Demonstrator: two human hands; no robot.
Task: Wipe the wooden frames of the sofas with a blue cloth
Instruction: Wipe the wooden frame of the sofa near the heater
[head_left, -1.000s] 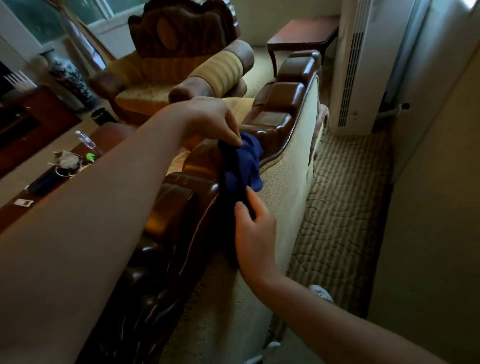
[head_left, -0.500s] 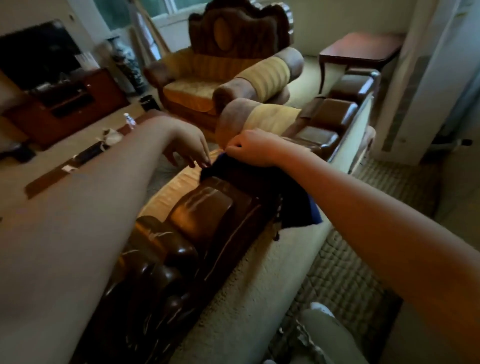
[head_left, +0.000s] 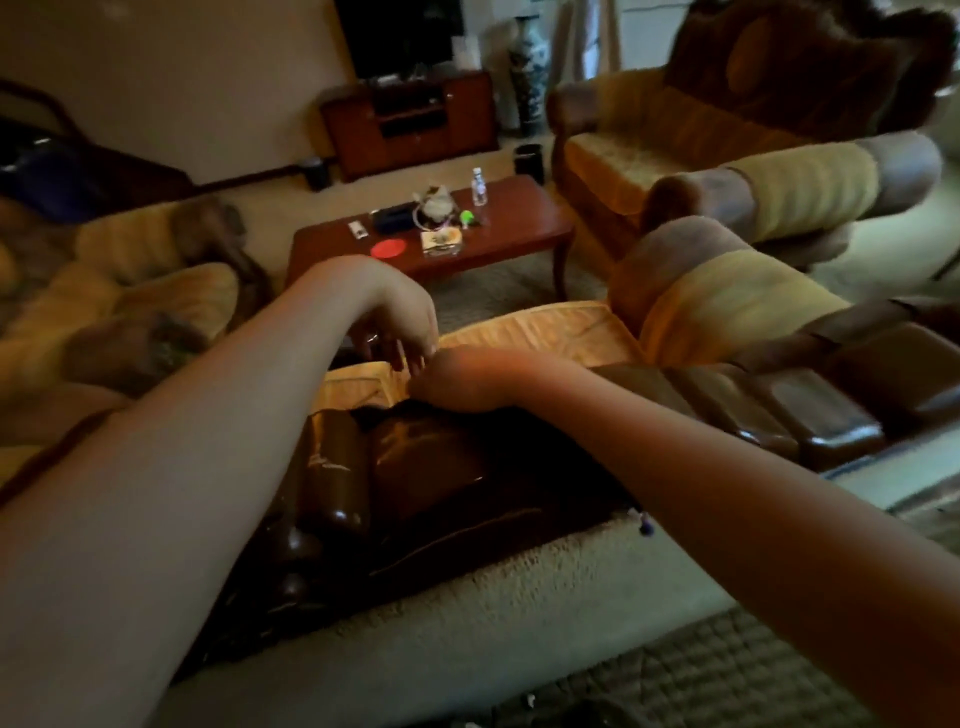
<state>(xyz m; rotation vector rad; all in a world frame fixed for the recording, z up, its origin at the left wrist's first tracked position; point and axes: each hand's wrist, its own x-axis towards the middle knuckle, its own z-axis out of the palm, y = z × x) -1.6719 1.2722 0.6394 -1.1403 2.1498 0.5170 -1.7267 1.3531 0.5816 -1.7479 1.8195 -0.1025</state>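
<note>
The person reaches both arms over the back of a sofa. The wooden frame (head_left: 431, 467) along the top of the sofa back is dark, carved and shiny. The right hand (head_left: 462, 382) is curled down over the far edge of the frame, and its fingers are hidden, so its grip cannot be told. The left hand (head_left: 400, 327) hangs just beside it, over the yellow seat cushion (head_left: 545, 327), with fingers loose and bent and nothing seen in them. The 2 hands are almost touching. The blue cloth is hard to find. Only a tiny blue bit (head_left: 647, 527) shows under the right forearm, at the near edge of the frame. Past the sofa stands a red-brown table (head_left: 519, 228) with a small bottle (head_left: 479, 187) and other small things on it. An armchair (head_left: 701, 130) sits to the right.
</note>
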